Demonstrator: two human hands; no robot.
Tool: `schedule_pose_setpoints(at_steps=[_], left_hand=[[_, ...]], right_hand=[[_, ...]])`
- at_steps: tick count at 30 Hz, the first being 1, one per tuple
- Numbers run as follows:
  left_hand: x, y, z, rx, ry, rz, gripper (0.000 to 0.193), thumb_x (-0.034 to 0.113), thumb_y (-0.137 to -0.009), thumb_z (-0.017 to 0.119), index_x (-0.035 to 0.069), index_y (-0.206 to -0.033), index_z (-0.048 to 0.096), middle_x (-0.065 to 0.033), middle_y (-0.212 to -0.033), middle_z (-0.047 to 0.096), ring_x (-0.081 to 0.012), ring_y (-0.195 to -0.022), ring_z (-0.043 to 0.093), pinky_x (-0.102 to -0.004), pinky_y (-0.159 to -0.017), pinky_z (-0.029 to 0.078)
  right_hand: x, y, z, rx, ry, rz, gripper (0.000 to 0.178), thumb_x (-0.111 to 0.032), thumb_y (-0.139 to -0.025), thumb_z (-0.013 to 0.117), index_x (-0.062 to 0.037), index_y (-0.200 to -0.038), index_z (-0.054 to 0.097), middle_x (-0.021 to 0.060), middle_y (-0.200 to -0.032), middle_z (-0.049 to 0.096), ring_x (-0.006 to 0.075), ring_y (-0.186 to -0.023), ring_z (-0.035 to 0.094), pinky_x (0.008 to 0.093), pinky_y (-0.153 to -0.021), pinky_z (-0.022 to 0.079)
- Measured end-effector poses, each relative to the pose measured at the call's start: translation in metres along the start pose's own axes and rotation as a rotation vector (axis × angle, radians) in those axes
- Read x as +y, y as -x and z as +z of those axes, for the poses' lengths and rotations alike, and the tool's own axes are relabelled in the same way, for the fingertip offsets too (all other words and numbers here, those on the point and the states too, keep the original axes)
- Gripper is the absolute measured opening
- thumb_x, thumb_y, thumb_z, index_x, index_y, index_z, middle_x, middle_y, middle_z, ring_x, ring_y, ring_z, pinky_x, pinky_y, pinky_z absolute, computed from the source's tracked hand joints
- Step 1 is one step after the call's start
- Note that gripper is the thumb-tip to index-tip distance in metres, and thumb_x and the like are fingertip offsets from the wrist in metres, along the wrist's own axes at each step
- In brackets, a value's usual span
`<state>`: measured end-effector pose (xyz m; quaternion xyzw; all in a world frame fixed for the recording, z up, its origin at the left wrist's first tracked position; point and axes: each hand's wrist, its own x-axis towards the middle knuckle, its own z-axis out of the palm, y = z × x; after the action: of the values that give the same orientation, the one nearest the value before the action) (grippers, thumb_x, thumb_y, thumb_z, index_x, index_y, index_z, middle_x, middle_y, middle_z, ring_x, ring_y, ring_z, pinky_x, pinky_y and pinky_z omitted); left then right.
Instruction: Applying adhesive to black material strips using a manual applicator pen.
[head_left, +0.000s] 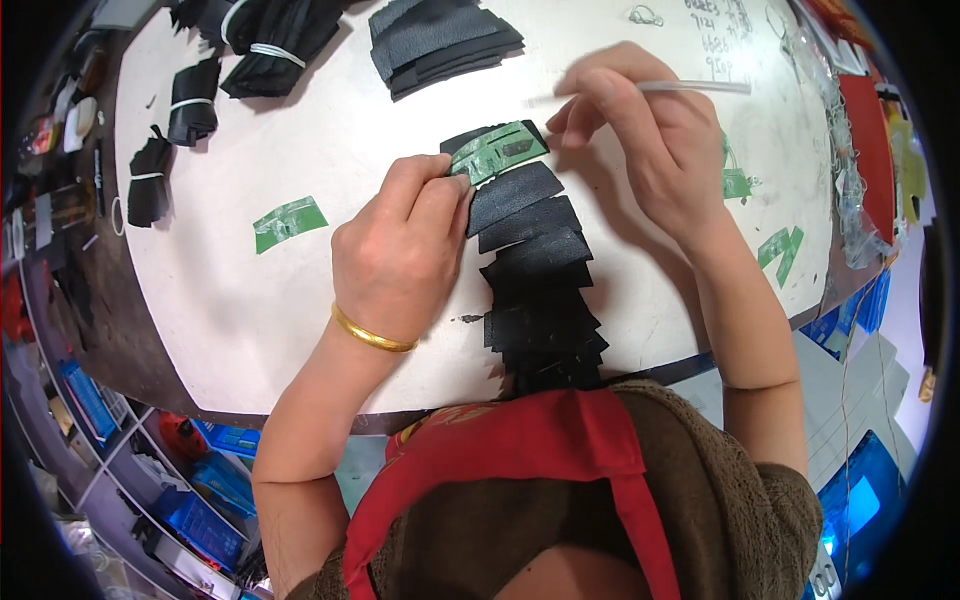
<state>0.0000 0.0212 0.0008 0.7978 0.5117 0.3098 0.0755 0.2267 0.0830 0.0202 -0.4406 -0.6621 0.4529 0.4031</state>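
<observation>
My left hand [395, 245] presses its closed fingertips on the left end of a green template [492, 152] with slots cut in it. Beneath the template lies a black leather-like piece, its edge showing at the top. My right hand [655, 150] is raised just right of the template, closed around a thin pale pen-like stick [700, 87]. The stick's front end is blurred, so I cannot tell what its tip is or whether it touches anything. A row of overlapping black pieces [540, 250] runs from the template down toward my body.
A stack of black pieces [440, 45] lies at the far side of the white table [230, 330]. Black bundles tied with white bands [192, 105] lie at the far left. Other green templates [290, 222] rest left and right. Clear plastic [850, 200] lines the right edge.
</observation>
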Motion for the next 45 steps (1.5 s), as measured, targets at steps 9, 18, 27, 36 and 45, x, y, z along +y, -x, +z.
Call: schedule_pose_setpoints(at_steps=[9, 18, 27, 36, 45], left_hand=[[-0.006, 0.002, 0.001, 0.019, 0.015, 0.084, 0.019, -0.002, -0.078, 0.082, 0.003, -0.094, 0.072, -0.0102, -0.103, 0.072, -0.0242, -0.074, 0.073, -0.0323, -0.061, 0.059], [-0.011, 0.000, 0.001, -0.017, 0.092, 0.163, 0.017, 0.001, -0.076, 0.082, 0.004, -0.089, 0.072, -0.0091, -0.098, 0.073, -0.0242, -0.076, 0.073, -0.0325, -0.062, 0.059], [-0.003, 0.000, -0.016, -0.112, 0.281, 0.117, 0.017, -0.003, -0.076, 0.083, 0.002, -0.091, 0.076, -0.0109, -0.101, 0.075, -0.0221, -0.077, 0.074, -0.0309, -0.065, 0.059], [-0.007, -0.013, -0.001, -0.023, 0.108, -0.019, 0.014, -0.001, -0.082, 0.082, 0.001, -0.096, 0.076, -0.0096, -0.103, 0.074, -0.0143, -0.068, 0.069, -0.0261, -0.060, 0.055], [-0.009, -0.015, 0.004, -0.006, 0.111, 0.015, 0.015, 0.000, -0.081, 0.083, 0.001, -0.094, 0.076, -0.0101, -0.102, 0.074, -0.0183, -0.071, 0.072, -0.0286, -0.062, 0.057]], right_hand=[[0.004, -0.004, 0.019, -0.144, 0.482, -0.358, 0.013, -0.018, -0.090, 0.073, -0.0145, -0.103, 0.073, 0.0028, -0.089, 0.073, 0.0231, -0.089, 0.070, 0.0371, -0.071, 0.056], [-0.001, -0.031, 0.032, -0.266, 0.691, -0.350, 0.016, -0.014, -0.085, 0.070, -0.0165, -0.100, 0.074, 0.0040, -0.080, 0.072, 0.0235, -0.088, 0.071, 0.0396, -0.068, 0.056], [-0.006, -0.017, 0.019, 0.020, 0.345, -0.174, 0.019, -0.019, -0.098, 0.068, -0.0108, -0.113, 0.075, 0.0089, -0.093, 0.076, 0.0246, -0.080, 0.073, 0.0332, -0.072, 0.056], [-0.014, 0.012, 0.004, 0.089, -0.157, 0.290, 0.034, -0.035, -0.106, 0.061, -0.0056, -0.120, 0.073, 0.0025, -0.096, 0.073, 0.0079, -0.087, 0.067, 0.0238, -0.073, 0.055], [-0.003, 0.014, 0.007, 0.114, -0.243, 0.307, 0.036, -0.038, -0.107, 0.060, -0.0072, -0.119, 0.073, 0.0007, -0.099, 0.073, 0.0062, -0.086, 0.067, 0.0211, -0.069, 0.054]])
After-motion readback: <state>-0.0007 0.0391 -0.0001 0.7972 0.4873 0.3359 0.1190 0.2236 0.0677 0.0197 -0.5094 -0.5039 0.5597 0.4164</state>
